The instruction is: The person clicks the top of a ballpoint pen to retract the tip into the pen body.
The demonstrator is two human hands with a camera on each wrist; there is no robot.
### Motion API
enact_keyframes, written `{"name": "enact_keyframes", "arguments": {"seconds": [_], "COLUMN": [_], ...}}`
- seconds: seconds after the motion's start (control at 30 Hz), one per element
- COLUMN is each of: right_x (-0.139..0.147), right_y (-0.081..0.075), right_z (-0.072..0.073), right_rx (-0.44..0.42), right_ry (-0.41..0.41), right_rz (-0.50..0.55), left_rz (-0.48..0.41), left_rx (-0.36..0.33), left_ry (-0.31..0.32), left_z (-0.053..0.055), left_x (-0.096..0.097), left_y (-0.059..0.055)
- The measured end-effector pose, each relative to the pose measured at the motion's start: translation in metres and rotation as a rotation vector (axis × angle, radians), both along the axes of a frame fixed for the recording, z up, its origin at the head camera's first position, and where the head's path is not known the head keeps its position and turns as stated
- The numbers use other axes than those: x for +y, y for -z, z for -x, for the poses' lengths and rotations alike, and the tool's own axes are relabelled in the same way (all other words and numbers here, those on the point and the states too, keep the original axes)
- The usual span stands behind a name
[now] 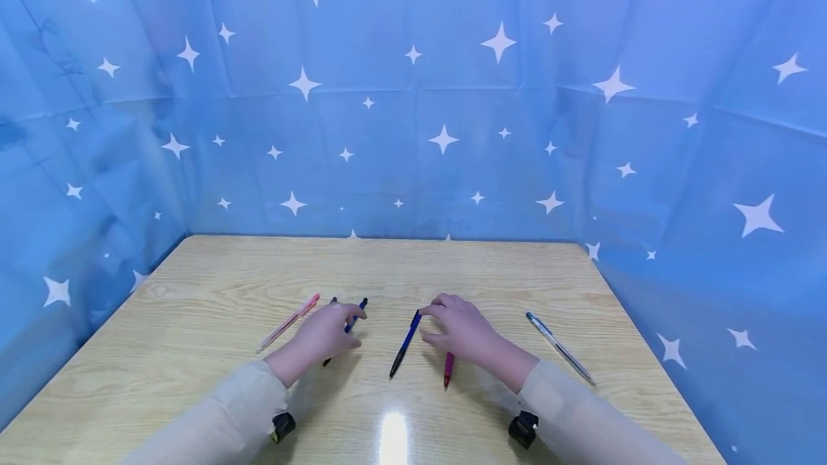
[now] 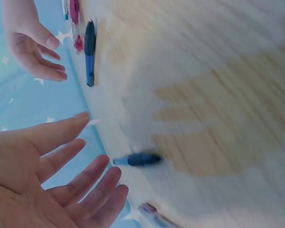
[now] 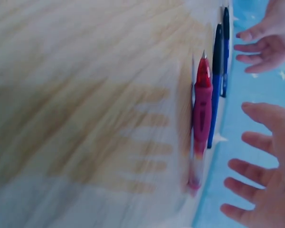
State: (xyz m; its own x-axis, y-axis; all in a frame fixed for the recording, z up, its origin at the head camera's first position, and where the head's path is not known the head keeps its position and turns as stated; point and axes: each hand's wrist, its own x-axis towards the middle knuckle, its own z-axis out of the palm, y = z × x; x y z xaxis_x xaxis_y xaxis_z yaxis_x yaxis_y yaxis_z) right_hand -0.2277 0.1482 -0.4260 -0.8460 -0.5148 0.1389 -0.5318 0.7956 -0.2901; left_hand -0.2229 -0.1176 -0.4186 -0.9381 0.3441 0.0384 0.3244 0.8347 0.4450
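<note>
My left hand [image 1: 321, 332] hovers above the left part of the table, fingers spread and holding nothing. Beneath it lies a blue pen with a dark grip [image 2: 137, 159], partly covered by the hand in the head view. My right hand [image 1: 468, 332] hangs over a magenta pen with a red tip [image 3: 202, 114], its fingers also apart and without any object. Just left of the right fingertips lies a blue pen with a black grip [image 1: 405, 344]. The far half of the magenta pen is hidden by the right hand in the head view.
A pale pink pen [image 1: 288, 323] lies left of my left hand. To the right of my right hand is a clear pen with a teal end [image 1: 560, 348]. The wooden table [image 1: 258, 264] ends at a blue curtain with white stars [image 1: 388, 92] behind and at both sides.
</note>
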Motion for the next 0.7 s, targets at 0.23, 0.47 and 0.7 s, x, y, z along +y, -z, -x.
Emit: {"name": "enact_keyframes", "arguments": {"seconds": [0.23, 0.47, 0.7], "right_x": [0.017, 0.031, 0.043], "right_y": [0.004, 0.008, 0.007], "right_z": [-0.003, -0.007, -0.014], "right_rx": [0.025, 0.027, 0.021], "right_ry": [0.031, 0.047, 0.052], "right_rz": [-0.002, -0.016, -0.02], "left_rz": [-0.007, 0.0, 0.015], "left_rx": [-0.052, -0.078, -0.128], "left_ry": [0.051, 0.151, 0.179], "left_z": [0.003, 0.005, 0.008], "left_x": [0.021, 0.041, 0.058], "left_y": [0.001, 0.005, 0.01]}}
